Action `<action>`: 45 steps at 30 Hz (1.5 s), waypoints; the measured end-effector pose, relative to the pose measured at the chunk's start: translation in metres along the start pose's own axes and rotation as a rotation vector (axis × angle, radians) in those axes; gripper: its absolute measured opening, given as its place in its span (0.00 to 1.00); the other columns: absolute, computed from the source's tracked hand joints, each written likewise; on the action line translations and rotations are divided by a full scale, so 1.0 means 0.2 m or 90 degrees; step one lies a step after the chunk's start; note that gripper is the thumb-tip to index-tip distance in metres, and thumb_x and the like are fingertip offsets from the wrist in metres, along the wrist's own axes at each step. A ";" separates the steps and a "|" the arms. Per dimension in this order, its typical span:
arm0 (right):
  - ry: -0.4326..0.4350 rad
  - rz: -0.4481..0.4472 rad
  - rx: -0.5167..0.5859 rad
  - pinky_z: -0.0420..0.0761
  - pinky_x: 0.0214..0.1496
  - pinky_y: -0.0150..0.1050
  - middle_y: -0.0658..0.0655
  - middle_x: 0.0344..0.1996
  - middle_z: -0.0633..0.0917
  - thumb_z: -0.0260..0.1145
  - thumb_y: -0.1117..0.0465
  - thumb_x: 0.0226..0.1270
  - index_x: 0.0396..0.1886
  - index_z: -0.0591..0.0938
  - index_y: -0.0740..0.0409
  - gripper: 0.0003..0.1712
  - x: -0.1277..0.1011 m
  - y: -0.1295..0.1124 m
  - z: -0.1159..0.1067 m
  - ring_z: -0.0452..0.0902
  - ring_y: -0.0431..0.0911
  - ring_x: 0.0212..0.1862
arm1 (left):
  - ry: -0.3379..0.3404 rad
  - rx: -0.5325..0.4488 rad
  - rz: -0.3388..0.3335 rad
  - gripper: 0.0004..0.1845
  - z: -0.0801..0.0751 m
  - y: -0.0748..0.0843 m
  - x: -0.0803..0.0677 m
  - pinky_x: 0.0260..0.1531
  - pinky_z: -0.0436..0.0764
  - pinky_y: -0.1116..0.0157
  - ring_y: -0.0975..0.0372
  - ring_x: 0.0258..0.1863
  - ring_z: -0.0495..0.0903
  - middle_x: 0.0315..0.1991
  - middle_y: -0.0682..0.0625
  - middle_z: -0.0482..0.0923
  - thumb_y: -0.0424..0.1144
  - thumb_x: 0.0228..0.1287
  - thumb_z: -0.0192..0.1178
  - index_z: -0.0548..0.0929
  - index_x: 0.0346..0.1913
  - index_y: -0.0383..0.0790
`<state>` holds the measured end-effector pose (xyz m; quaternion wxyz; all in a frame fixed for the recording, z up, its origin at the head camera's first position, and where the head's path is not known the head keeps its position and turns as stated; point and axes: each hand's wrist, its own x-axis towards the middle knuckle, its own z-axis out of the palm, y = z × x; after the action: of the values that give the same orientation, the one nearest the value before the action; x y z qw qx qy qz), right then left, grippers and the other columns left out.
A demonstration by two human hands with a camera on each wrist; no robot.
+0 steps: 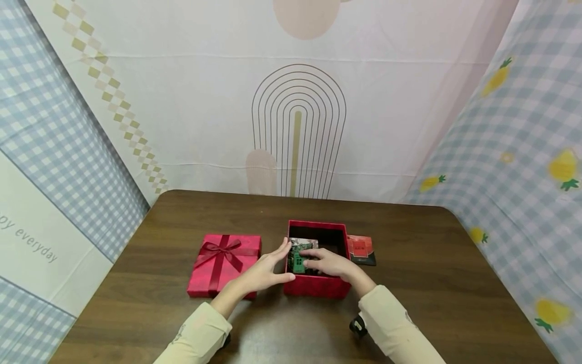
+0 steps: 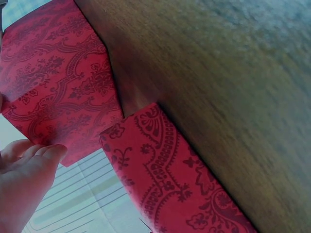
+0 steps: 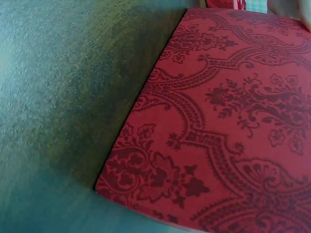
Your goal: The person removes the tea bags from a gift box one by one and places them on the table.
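Two hands meet over the open red box (image 1: 317,285) at the table's (image 1: 432,263) middle. The left hand (image 1: 265,273) and the right hand (image 1: 329,263) each pinch an edge of a green-printed card (image 1: 297,258) at the box's left rim. Left of it lies the ribboned lid (image 1: 224,263); a small red packet (image 1: 361,248) sits just right.

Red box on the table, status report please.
Both hands on a green card over the open red box. Lid left, packet right; nothing blocking.
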<state>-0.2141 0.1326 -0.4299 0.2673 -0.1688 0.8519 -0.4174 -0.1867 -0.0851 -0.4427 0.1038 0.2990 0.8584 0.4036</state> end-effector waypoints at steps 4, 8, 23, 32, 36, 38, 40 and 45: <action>0.015 -0.015 0.017 0.76 0.48 0.48 0.66 0.61 0.68 0.55 0.60 0.67 0.62 0.69 0.63 0.25 0.00 0.01 0.00 0.72 0.53 0.51 | -0.003 0.000 0.002 0.42 0.00 0.01 0.00 0.62 0.58 0.50 0.49 0.67 0.51 0.71 0.37 0.41 0.47 0.61 0.59 0.50 0.69 0.31; 0.056 -0.053 0.021 0.67 0.58 0.57 0.66 0.62 0.67 0.57 0.61 0.65 0.62 0.69 0.62 0.26 0.00 0.03 -0.01 0.64 0.58 0.60 | -0.001 0.000 -0.003 0.42 0.00 0.01 0.00 0.63 0.58 0.51 0.50 0.68 0.52 0.71 0.39 0.41 0.47 0.60 0.59 0.50 0.70 0.32; 0.199 -0.117 0.091 0.73 0.34 0.31 0.66 0.54 0.73 0.61 0.72 0.58 0.65 0.65 0.61 0.33 -0.06 0.02 -0.04 0.72 0.37 0.30 | 0.005 -0.004 -0.015 0.41 0.00 0.01 -0.01 0.63 0.57 0.51 0.51 0.68 0.50 0.71 0.38 0.40 0.45 0.60 0.59 0.50 0.70 0.34; 0.253 -0.142 0.107 0.72 0.49 0.46 0.64 0.66 0.60 0.55 0.74 0.63 0.68 0.60 0.57 0.33 -0.12 0.02 -0.11 0.69 0.50 0.47 | 0.013 0.002 -0.003 0.42 0.00 0.01 0.00 0.62 0.58 0.50 0.48 0.67 0.51 0.71 0.37 0.41 0.45 0.60 0.60 0.51 0.69 0.30; 0.287 -0.163 0.123 0.59 0.63 0.55 0.63 0.69 0.55 0.53 0.75 0.64 0.68 0.59 0.59 0.32 -0.15 0.04 -0.14 0.49 0.54 0.68 | 0.009 0.002 -0.003 0.42 0.00 0.01 0.00 0.62 0.58 0.50 0.49 0.68 0.51 0.71 0.37 0.41 0.46 0.60 0.59 0.50 0.69 0.30; 0.313 -0.173 0.133 0.59 0.64 0.54 0.64 0.68 0.57 0.52 0.76 0.63 0.67 0.60 0.61 0.32 -0.17 0.05 -0.16 0.51 0.55 0.67 | 0.007 0.001 -0.002 0.42 0.00 0.01 0.00 0.62 0.58 0.50 0.49 0.68 0.51 0.71 0.37 0.41 0.46 0.60 0.59 0.50 0.69 0.30; 0.343 -0.181 0.137 0.66 0.61 0.46 0.66 0.66 0.60 0.53 0.77 0.62 0.66 0.61 0.63 0.32 -0.18 0.07 -0.18 0.59 0.50 0.64 | 0.007 -0.001 -0.002 0.42 0.00 0.01 0.00 0.62 0.58 0.49 0.49 0.67 0.52 0.71 0.37 0.41 0.46 0.60 0.59 0.50 0.69 0.31; 0.398 -0.180 0.142 0.69 0.36 0.26 0.68 0.49 0.75 0.53 0.78 0.61 0.66 0.63 0.64 0.31 -0.24 0.11 -0.24 0.68 0.37 0.37 | 0.009 -0.001 0.000 0.42 0.00 0.01 0.00 0.62 0.58 0.50 0.49 0.67 0.52 0.71 0.37 0.41 0.47 0.60 0.60 0.51 0.69 0.31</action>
<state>-0.2056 0.1998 -0.4081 -0.0498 -0.1191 0.8101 -0.5718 -0.1854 -0.0847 -0.4413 0.0980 0.2961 0.8587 0.4066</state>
